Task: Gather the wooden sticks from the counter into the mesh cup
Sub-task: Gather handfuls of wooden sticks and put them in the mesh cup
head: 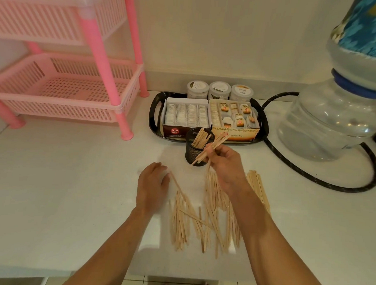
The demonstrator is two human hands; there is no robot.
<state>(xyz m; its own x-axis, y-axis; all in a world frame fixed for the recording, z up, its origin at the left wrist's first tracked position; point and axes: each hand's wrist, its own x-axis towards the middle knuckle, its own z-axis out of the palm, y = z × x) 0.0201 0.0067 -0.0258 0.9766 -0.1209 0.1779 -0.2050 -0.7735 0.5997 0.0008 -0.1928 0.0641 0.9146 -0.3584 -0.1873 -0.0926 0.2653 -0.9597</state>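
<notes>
Tray [155,111] w/ tea boxes behind mesh cup [193,152]; right hand [225,165] grips sticks [212,146]; left hand [152,183] relaxed, empty.

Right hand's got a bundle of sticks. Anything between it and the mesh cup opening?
Nothing visible. The right hand grips a bundle of sticks just right of the mesh cup, whose open top already holds some sticks leaning inside. The left hand is lower left, out of the way.
</notes>
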